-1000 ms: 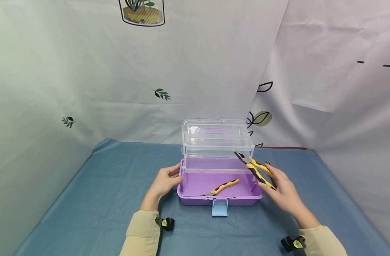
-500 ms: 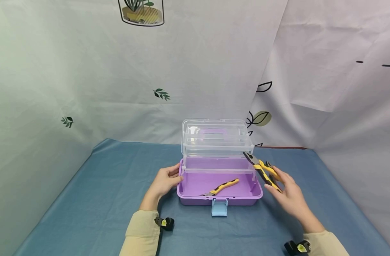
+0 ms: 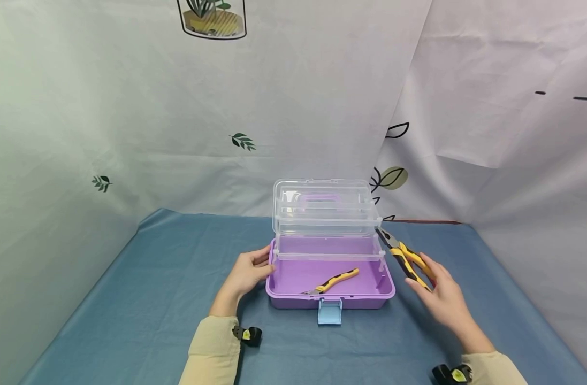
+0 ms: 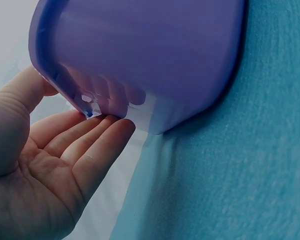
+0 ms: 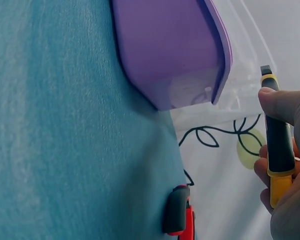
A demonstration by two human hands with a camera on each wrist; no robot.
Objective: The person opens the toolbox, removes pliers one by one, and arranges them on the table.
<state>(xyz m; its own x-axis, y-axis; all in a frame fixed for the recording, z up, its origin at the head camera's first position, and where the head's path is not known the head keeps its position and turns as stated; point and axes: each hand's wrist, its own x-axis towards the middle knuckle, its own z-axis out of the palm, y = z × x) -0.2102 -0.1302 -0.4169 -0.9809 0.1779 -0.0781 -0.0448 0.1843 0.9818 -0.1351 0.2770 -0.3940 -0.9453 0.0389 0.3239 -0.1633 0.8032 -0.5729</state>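
Observation:
A purple toolbox (image 3: 385, 293) with its clear lid (image 3: 324, 206) raised stands mid-table. Inside it lies a yellow-and-black tool (image 3: 333, 280). My left hand (image 3: 247, 272) rests against the box's left wall, and in the left wrist view its fingers (image 4: 92, 145) lie straight along the purple box (image 4: 150, 55). My right hand (image 3: 440, 297) grips yellow-and-black pliers (image 3: 403, 256) just right of the box, with the tips pointing at its back right corner. In the right wrist view my right hand (image 5: 290, 200) is curled round the pliers handle (image 5: 279, 150) beside the box (image 5: 170, 50).
A blue cloth (image 3: 129, 310) covers the table, and white printed sheets (image 3: 129, 107) hang behind it and at both sides. A pale blue latch (image 3: 329, 312) hangs at the box's front. A red-and-black tool (image 5: 179, 210) lies on the cloth right of the box.
My right hand has carried the pliers to the right, from over the box's right rim to beside the box. The left hand has not moved.

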